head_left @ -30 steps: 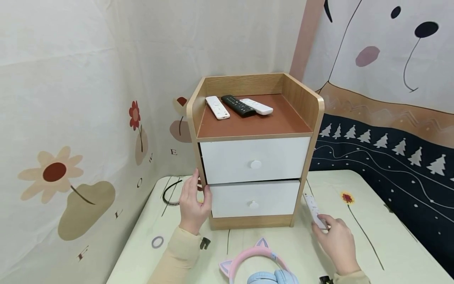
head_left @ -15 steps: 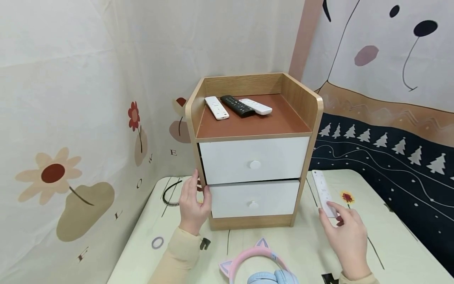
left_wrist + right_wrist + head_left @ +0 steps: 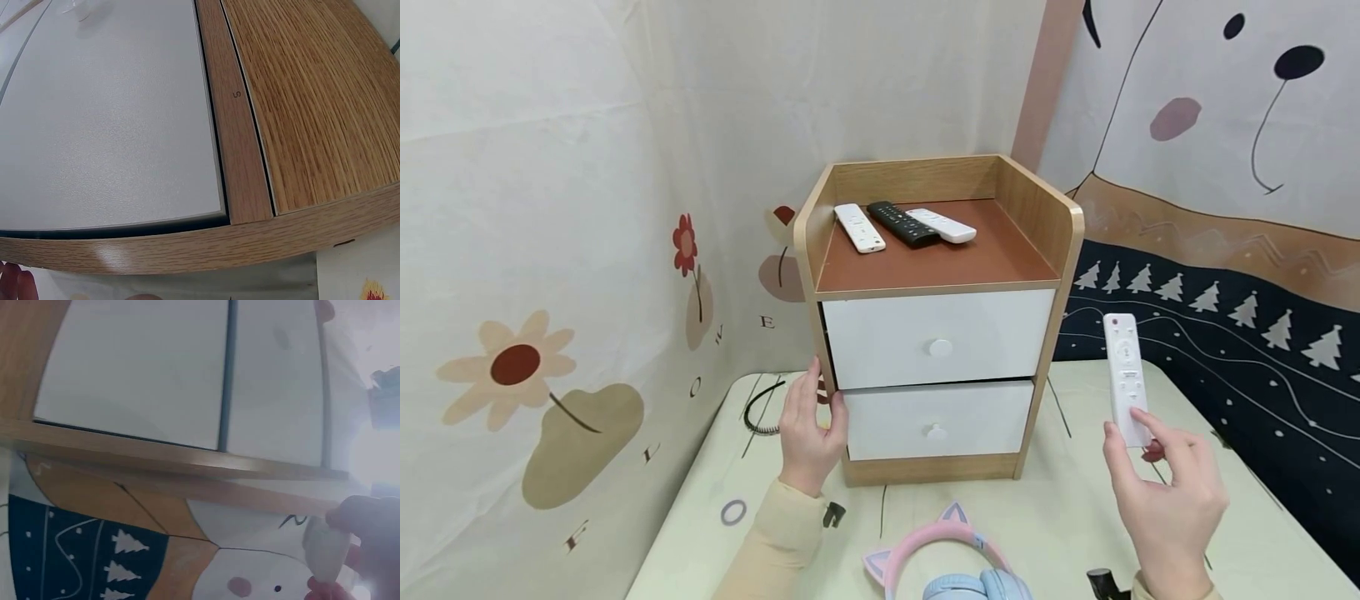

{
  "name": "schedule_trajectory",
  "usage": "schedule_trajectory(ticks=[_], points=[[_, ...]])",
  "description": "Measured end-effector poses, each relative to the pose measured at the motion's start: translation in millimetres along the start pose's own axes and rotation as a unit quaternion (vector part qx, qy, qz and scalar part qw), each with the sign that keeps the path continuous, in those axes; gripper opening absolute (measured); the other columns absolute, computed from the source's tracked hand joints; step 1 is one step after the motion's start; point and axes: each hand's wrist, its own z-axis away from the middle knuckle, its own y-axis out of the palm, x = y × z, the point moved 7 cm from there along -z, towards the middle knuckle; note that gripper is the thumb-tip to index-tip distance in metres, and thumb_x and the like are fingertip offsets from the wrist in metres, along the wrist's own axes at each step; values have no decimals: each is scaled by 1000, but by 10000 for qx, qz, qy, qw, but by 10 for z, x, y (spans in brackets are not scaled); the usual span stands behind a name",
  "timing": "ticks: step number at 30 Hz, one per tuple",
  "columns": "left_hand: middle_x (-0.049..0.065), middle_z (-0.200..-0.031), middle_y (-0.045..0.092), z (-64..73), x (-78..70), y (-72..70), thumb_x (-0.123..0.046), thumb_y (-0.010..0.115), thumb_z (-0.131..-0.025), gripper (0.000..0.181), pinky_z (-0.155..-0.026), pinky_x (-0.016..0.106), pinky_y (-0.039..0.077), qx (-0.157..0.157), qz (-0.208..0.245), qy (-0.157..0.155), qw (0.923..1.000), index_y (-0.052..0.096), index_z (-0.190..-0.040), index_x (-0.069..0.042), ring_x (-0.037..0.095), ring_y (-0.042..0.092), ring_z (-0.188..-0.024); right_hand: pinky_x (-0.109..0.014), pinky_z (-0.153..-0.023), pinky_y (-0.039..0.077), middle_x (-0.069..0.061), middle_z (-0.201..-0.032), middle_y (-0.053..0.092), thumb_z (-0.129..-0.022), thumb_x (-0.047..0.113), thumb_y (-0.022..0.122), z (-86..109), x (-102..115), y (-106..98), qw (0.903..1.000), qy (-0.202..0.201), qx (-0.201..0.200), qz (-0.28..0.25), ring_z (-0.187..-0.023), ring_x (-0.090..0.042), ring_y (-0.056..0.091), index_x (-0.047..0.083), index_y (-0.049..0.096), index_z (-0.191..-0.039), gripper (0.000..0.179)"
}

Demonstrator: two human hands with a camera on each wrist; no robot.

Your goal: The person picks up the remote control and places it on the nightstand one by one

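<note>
My right hand pinches the lower end of a white remote control, held upright to the right of the small cabinet. In the right wrist view the same remote shows between thumb and fingers, partly in glare. My left hand rests against the cabinet's left side, thumb at the front edge by the lower drawer. The upper drawer is white with a round knob. On the brown top lie a white remote, a black remote and another white remote, whose end the black one overlaps.
Pink and blue cat-ear headphones lie in front of the cabinet. A black coiled cord is on the table left of it. Wooden rims stand around the top on three sides. Printed cloth walls close in behind.
My right hand has risen and moved right, lifting the white remote from beside the cabinet and turning it upright, face toward me. The left hand and the cabinet have stayed put.
</note>
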Motion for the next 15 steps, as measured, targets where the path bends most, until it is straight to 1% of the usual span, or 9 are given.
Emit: schedule_trajectory(ticks=[1,3,5,7,10,12,15], points=[[28,-116,70,-1,-1,-1,-6,64,-94,63,-69,42,57,2,4,-3,10000,54,-155,10,40,67,-90,0,-79,36,26,-104,54,-87,13,85,-10,27,-21,9998,-35,-142,-111,-90,21,45,-4,81,-121,39],[28,-115,70,-4,-2,-3,-5,64,-94,64,-69,40,58,1,15,-6,10000,54,-155,10,39,67,-89,-2,-81,38,30,-107,52,-85,15,85,-28,93,-51,9984,-136,-423,-361,-91,18,47,-4,82,-118,38],[28,-115,70,-6,-2,-3,-5,64,-94,64,-69,40,58,-2,15,-9,10000,54,-155,10,38,67,-88,-3,-82,39,18,-96,61,-84,17,85,-55,176,-62,9953,-306,-667,-637,-91,16,50,-5,83,-114,38],[27,-115,70,-7,-2,-4,-5,64,-94,64,-69,39,58,0,6,-14,10000,54,-155,10,38,67,-89,-4,-82,38,-2,-88,65,-85,22,85,-97,275,-57,9926,-476,-776,-809,-93,14,51,-6,83,-112,39],[27,-115,70,-5,-2,-6,-5,64,-94,64,-69,41,58,-5,-3,-25,10000,54,-155,10,36,67,-91,-5,-81,37,-29,-88,62,-87,27,84,-189,453,-28,9887,-757,-793,-1026,-94,11,53,-7,83,-110,41],[27,-115,70,-2,-4,-8,-5,64,-94,64,-69,41,58,-11,-3,-26,10000,54,-155,10,35,67,-92,-5,-82,38,-31,-90,64,-88,29,84,-257,567,0,9878,-900,-686,-1071,-94,10,52,-7,83,-110,42],[27,-114,70,-1,-8,-6,-5,64,-94,64,-69,40,58,-7,-21,-11,10000,54,-155,10,34,67,-92,-4,-80,39,-31,-93,66,-89,29,83,-369,710,59,9867,-1109,-492,-1083,-91,7,51,-5,83,-111,41]])
